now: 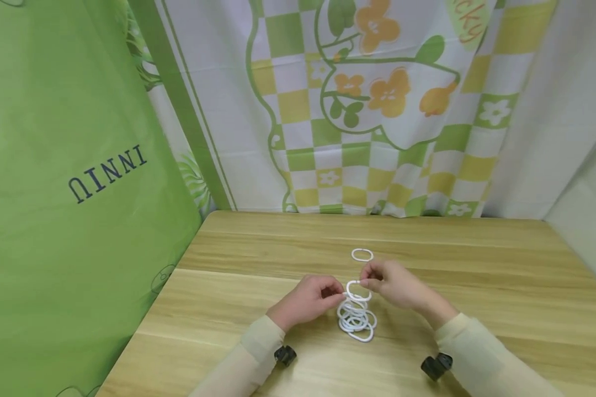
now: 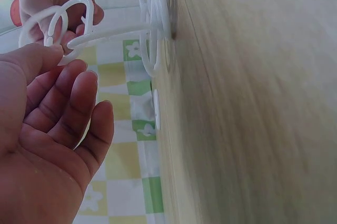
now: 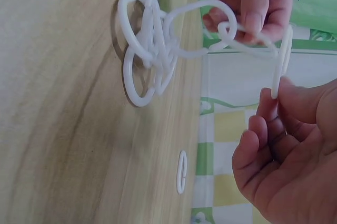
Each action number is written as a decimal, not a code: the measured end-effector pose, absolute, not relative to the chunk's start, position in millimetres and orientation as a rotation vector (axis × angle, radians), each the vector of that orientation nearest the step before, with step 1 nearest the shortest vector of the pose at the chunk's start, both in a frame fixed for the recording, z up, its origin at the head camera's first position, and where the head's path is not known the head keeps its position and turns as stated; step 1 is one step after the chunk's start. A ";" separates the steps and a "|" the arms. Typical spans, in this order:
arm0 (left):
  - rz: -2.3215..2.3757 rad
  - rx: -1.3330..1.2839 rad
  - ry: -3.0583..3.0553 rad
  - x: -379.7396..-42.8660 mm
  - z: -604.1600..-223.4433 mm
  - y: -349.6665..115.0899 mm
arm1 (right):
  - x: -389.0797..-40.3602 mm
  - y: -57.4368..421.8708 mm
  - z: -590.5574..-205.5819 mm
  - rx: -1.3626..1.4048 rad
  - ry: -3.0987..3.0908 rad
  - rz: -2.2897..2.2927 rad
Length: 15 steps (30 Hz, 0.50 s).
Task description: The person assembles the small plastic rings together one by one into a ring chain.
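White plastic oval links, each with a small gap, hang together as a chain from a heap of links [image 1: 356, 320] on the wooden table. My left hand [image 1: 310, 298] pinches a link of the chain between thumb and fingertips, left of the heap. To the upper right, my right hand [image 1: 394, 284] pinches the raised end link [image 3: 277, 74] with thumb and index finger. In the right wrist view, a further link [image 3: 197, 4] runs from the heap up towards the left hand [image 3: 253, 3]. One loose link [image 1: 362, 250] lies apart beyond the hands.
The wooden table [image 1: 228, 309] reaches back to a patterned curtain [image 1: 298, 105]. A green cloth [image 1: 79, 110] hangs along the left side, and a pale wall [image 1: 591, 220] stands at the right. Black wrist devices [image 1: 285, 355] are worn on both sleeves.
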State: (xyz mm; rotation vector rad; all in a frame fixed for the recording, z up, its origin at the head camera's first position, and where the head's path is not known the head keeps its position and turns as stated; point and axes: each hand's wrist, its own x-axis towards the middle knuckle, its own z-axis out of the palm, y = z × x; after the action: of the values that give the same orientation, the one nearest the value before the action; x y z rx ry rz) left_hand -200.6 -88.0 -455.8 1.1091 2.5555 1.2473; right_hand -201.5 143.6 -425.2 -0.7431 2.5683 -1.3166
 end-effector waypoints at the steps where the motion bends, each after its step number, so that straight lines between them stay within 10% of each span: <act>1: 1.252 1.103 2.551 -200.9 -455.6 -87.6 | -199.8 143.6 -424.6 -0.761 2.553 -1.317; 15: 1.222 1.139 2.577 -202.6 -458.4 -82.6 | -188.6 145.2 -426.1 -0.821 2.450 -1.280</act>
State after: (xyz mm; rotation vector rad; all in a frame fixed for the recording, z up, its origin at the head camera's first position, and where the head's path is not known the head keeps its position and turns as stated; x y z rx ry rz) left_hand -202.6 -82.6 -458.4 1.1386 2.5774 1.2216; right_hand -188.6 145.2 -426.1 -0.8206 2.4496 -1.2797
